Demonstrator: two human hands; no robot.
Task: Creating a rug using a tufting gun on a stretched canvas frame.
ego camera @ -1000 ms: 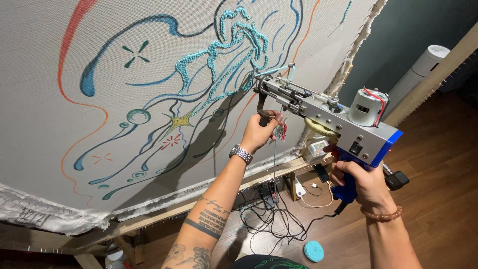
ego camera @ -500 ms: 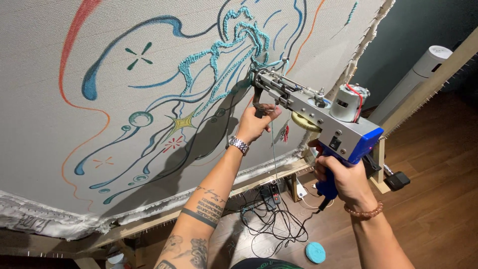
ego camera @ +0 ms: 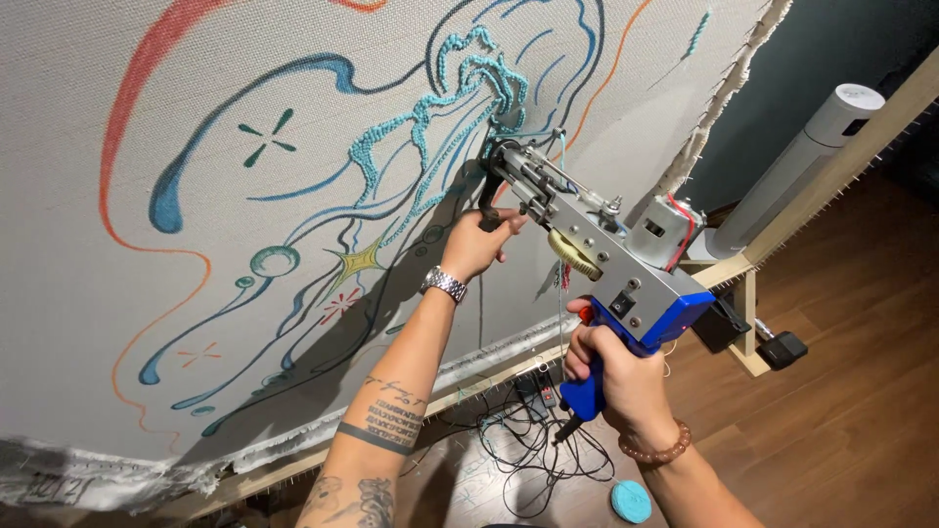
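My right hand [ego camera: 626, 376] is clenched around the blue plastic grip of the tufting gun [ego camera: 597, 254]; my fingers cover most of that grip, and its cord drops out of sight below my fist. A bead bracelet [ego camera: 653, 448] circles that wrist. Just under the hand, on the wood floor, lie a tangle of black cables [ego camera: 533, 445] and a round teal cake of yarn [ego camera: 631, 501], partly cut off by the frame's edge. Up from my grip runs the gun's grey metal body, with a cream gear on its side and a small motor with red wire on top. My left hand [ego camera: 476, 244] is closed on the black front handle [ego camera: 492, 200], a steel watch [ego camera: 443, 285] on the wrist. The needle tip is hard to make out where it meets the stretched grey cloth [ego camera: 147, 88], at the looped teal yarn line [ego camera: 460, 88]. Beyond, a wooden frame [ego camera: 851, 137] holds the cloth, and a white tower fan [ego camera: 802, 166] stands against a dark wall.
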